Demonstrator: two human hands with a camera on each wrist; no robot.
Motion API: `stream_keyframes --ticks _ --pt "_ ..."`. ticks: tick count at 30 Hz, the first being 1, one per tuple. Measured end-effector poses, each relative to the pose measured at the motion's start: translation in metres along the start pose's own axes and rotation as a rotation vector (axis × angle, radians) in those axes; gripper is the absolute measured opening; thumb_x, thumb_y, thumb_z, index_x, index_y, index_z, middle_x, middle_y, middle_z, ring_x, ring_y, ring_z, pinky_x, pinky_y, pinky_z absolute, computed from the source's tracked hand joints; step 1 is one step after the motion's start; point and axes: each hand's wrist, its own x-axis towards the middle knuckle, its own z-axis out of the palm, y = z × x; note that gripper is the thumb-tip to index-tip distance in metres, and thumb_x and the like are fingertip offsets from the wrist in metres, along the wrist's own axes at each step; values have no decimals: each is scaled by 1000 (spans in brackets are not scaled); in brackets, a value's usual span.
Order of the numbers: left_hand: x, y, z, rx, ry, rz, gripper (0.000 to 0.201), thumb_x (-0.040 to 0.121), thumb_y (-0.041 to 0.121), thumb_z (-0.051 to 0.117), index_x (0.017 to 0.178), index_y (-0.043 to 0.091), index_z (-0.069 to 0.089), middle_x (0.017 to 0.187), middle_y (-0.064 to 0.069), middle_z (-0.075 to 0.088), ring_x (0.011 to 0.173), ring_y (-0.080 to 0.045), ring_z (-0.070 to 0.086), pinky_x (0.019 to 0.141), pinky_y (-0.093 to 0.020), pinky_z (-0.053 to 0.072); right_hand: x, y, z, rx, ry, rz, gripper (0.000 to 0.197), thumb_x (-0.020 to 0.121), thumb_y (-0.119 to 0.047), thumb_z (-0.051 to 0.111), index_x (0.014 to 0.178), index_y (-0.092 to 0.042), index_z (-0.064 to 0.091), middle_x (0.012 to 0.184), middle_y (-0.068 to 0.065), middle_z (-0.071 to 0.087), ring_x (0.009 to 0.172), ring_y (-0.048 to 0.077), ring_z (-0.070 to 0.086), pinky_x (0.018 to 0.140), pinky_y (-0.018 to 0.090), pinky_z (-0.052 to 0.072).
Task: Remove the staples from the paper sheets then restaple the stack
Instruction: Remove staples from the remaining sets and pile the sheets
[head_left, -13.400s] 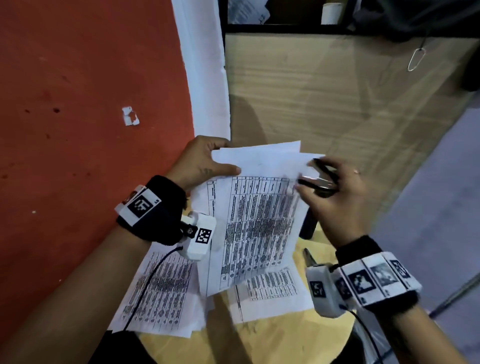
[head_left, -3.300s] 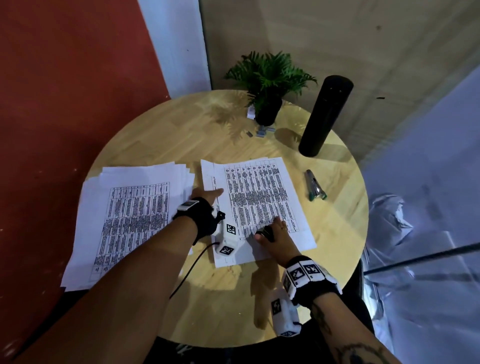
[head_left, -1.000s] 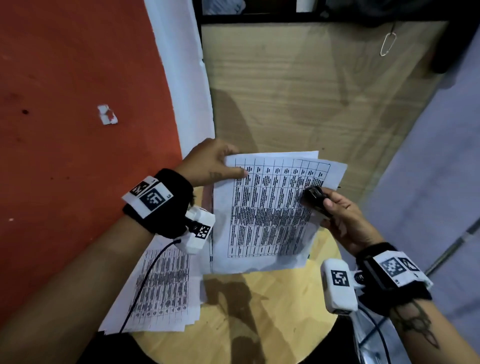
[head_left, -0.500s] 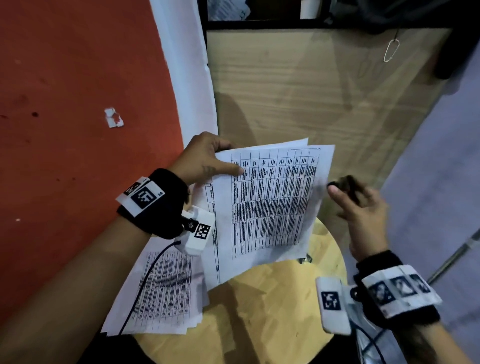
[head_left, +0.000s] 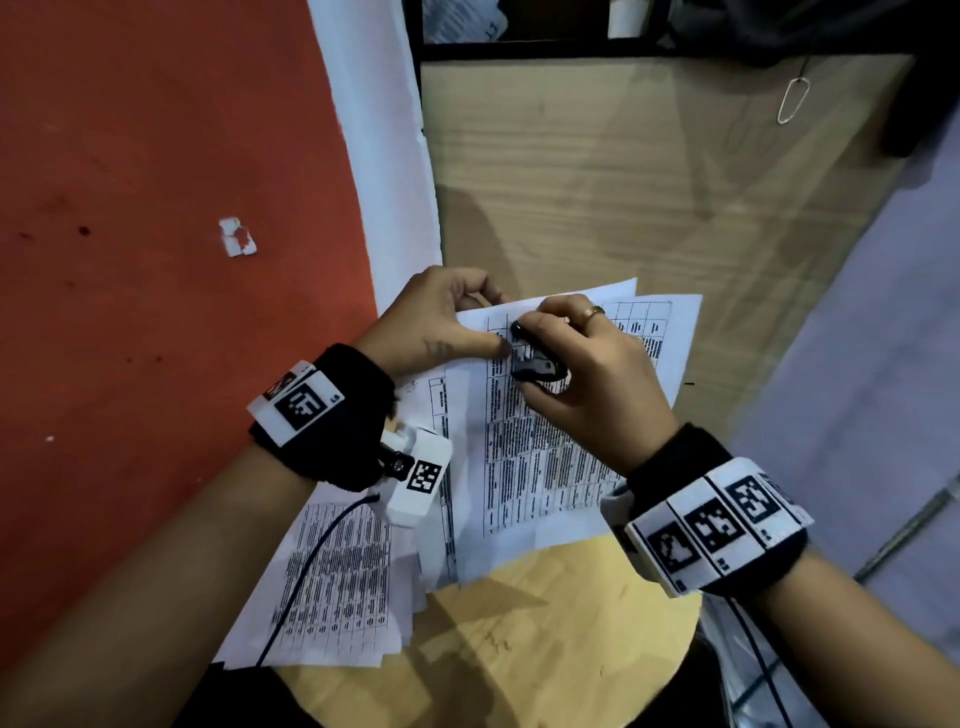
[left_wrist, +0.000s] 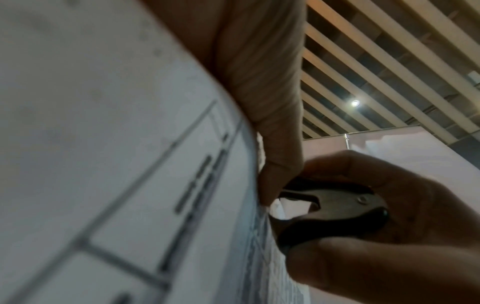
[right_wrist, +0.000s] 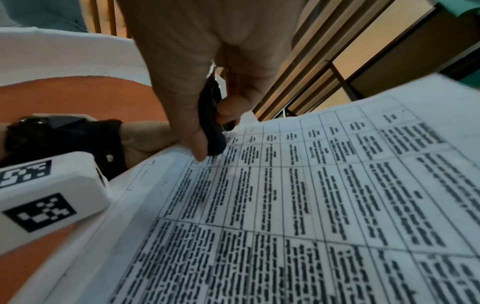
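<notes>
My left hand (head_left: 441, 322) pinches the top left corner of a stapled set of printed sheets (head_left: 550, 457) and holds it up off the table. My right hand (head_left: 582, 364) grips a small black staple remover (head_left: 535, 358) and sets its claws against that same corner, right beside my left thumb. In the left wrist view the staple remover (left_wrist: 330, 209) has its claws open at the paper edge (left_wrist: 259, 205). In the right wrist view the remover (right_wrist: 211, 123) points down onto the sheet (right_wrist: 311, 205). The staple itself is hidden.
A second pile of printed sheets (head_left: 332, 587) lies on the round wooden table (head_left: 545, 639) at the left, under my left forearm. A red wall (head_left: 156, 260) is on the left and a wooden panel (head_left: 623, 182) behind the table.
My right hand has swung left from the sheets' right edge to the top left corner, bringing the staple remover against the paper next to my left thumb. The left hand keeps its hold.
</notes>
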Motion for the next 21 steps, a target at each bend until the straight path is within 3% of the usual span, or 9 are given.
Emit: stream_keyframes --ticks 5,8,14,21 --pt "1 7 0 -37 -31 2 28 61 -1 76 78 16 63 59 -2 62 53 -7 51 54 -18 40 3 -2 -2 -30 2 -67 33 60 -10 69 92 -4 69 97 14 65 62 31 64 45 33 52" --pt "2 8 1 -47 -39 -12 26 59 1 75 77 16 64 56 1 61 52 -7 49 53 -19 39 5 -2 -4 -57 -8 -90 30 60 -8 70 89 -4 69 94 13 66 61 32 64 43 33 51" --pt "2 11 1 -62 -58 -18 28 66 -15 73 81 6 62 50 8 61 47 1 49 49 -12 40 8 -3 -8 -102 -19 -122 25 61 -7 70 85 -3 69 90 14 67 59 32 62 42 29 48" --pt "1 16 -1 -80 -74 -31 26 58 1 74 81 10 63 55 5 64 51 -2 53 53 -14 44 11 -3 -8 -151 -56 -148 21 65 -9 67 85 -3 68 88 13 67 61 32 61 41 30 47"
